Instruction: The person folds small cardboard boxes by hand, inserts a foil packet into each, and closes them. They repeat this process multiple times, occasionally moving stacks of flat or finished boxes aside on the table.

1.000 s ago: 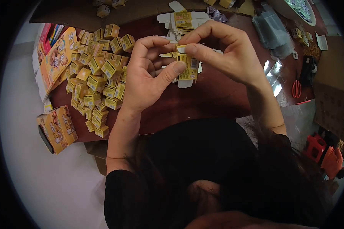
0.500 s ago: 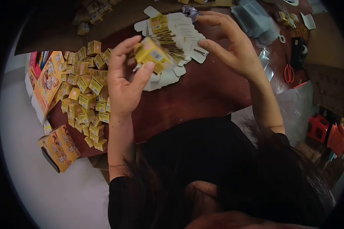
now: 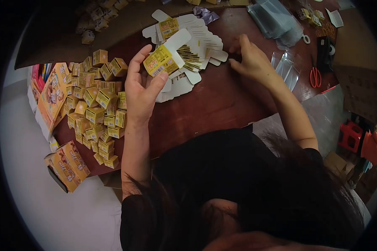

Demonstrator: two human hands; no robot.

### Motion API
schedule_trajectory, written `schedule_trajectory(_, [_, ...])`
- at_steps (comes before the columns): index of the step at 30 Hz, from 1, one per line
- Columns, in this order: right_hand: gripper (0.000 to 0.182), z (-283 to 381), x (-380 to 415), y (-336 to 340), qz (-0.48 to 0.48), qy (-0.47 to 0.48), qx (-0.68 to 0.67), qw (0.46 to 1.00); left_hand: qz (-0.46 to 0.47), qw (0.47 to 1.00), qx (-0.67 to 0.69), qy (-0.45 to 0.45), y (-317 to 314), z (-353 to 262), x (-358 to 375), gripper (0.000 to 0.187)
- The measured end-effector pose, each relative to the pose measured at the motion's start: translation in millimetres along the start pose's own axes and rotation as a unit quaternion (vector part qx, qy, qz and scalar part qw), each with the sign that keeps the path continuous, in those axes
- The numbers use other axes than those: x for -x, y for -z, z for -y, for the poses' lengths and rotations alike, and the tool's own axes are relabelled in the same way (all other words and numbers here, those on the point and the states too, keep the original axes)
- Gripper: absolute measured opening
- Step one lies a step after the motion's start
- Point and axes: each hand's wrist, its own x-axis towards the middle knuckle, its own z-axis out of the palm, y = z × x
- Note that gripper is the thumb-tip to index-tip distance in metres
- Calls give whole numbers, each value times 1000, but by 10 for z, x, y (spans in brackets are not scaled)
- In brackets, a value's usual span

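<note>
My left hand (image 3: 139, 90) holds a small yellow box (image 3: 160, 61) up above the table, its white flap standing open at the top. My right hand (image 3: 251, 62) rests on the dark red table (image 3: 213, 104) with its fingers spread, touching the right edge of a fanned stack of flat box blanks (image 3: 192, 42). Nothing is in the right hand. To the left of my left hand lies a heap of several folded yellow boxes (image 3: 94, 100).
Larger orange cartons (image 3: 67, 165) stand at the table's left edge and on the floor. Clear plastic sheets (image 3: 276, 21), red-handled scissors (image 3: 314, 77) and a tape roll lie at the far right. A red stool (image 3: 349, 136) stands on the floor to the right.
My left hand took the folded box alone and carried it left and up. My right hand let go, reached out and came down onto the table by the stack of blanks.
</note>
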Motion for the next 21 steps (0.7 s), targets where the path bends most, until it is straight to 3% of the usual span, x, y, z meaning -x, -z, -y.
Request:
schedule_trajectory(3, [58, -4, 6, -71, -60, 52, 53, 995, 11, 1000, 4, 18, -28, 14, -6, 58])
schedule_trajectory(7, [58, 45, -88, -263, -64, 52, 49, 995, 43, 998, -42, -15, -43, 137, -42, 60])
schedule_trajectory(13, [64, -92, -94, -97, -32, 71, 106, 991, 6, 995, -94, -28, 42, 135, 55, 63])
schedule_trajectory(16, [59, -195, -313, 40, -30, 86, 93, 991, -17, 996, -83, -30, -12, 141, 65, 61])
schedule_trajectory(18, [49, -249, -642, 56, -72, 207, 140, 966, 5, 994, -104, -36, -62, 185, 33, 59])
schedule_trajectory(21, [35, -387, -1091, -213, -100, 222, 202, 949, 34, 980, -176, -84, -112, 298, -35, 57])
